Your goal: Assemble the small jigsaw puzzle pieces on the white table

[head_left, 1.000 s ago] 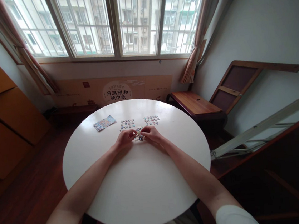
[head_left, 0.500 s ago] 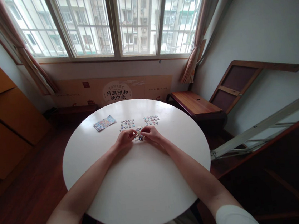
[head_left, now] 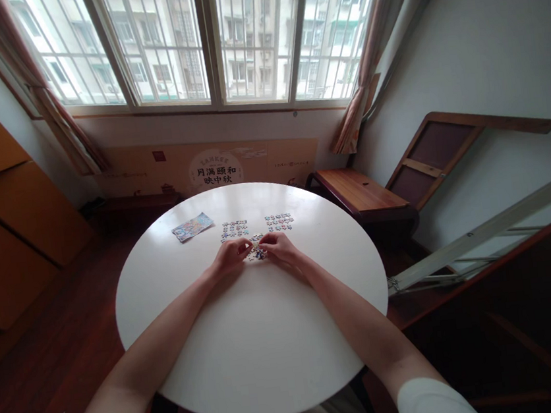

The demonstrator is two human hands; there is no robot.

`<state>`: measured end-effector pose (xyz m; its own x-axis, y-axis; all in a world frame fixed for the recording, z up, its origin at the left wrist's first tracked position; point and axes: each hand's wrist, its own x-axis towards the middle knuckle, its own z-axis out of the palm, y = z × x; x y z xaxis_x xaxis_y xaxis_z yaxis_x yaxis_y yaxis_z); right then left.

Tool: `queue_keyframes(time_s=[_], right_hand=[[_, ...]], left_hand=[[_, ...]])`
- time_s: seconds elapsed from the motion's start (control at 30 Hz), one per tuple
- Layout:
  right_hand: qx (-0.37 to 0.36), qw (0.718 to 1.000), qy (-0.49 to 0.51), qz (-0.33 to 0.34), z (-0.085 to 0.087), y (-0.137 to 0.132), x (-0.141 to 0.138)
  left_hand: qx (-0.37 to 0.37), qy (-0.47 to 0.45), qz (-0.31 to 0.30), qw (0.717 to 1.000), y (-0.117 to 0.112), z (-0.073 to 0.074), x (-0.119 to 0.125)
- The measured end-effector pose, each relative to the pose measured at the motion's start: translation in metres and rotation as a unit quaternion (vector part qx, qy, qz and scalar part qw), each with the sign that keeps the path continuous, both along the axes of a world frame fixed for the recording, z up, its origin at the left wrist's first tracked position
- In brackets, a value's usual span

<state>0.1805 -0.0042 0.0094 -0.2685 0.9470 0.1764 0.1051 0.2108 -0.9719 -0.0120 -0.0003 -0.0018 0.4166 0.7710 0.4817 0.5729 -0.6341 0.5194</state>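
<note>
A small heap of jigsaw puzzle pieces (head_left: 260, 254) lies on the white round table (head_left: 251, 342), between my hands. My left hand (head_left: 232, 254) is closed in a pinch at the heap's left side. From the right, my right hand (head_left: 279, 246) pinches too, its fingertips close to the left ones. A pale jigsaw piece (head_left: 255, 244) shows at the fingertips; its outline is too small to make out. Beyond the hands, loose pieces lie in rows in two groups, a left group (head_left: 235, 228) and a right group (head_left: 279, 222).
A colourful printed picture sheet (head_left: 193, 227) lies at the table's far left. A wooden bench-like seat (head_left: 363, 188) stands beyond the right rim. Orange cabinets (head_left: 22, 215) are at the left, and a pale metal frame (head_left: 482, 236) leans at the right.
</note>
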Motion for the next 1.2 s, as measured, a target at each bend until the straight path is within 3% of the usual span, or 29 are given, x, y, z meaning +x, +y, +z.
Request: queue_keyframes(time_s=[0.97, 1.1, 1.2], right_hand=[[0.029, 1.0, -0.005, 0.003, -0.007, 0.004, 0.002], [0.052, 0.998, -0.019, -0.03, -0.005, 0.009, 0.007], [0.085, 0.991, -0.053, -0.093, -0.002, 0.015, 0.02]], left_hand=[[-0.015, -0.001, 0.001, 1.0, -0.004, 0.006, 0.001], [-0.018, -0.002, 0.003, 1.0, -0.004, 0.006, 0.001], [-0.016, -0.003, -0.005, 1.0, -0.003, 0.005, 0.0]])
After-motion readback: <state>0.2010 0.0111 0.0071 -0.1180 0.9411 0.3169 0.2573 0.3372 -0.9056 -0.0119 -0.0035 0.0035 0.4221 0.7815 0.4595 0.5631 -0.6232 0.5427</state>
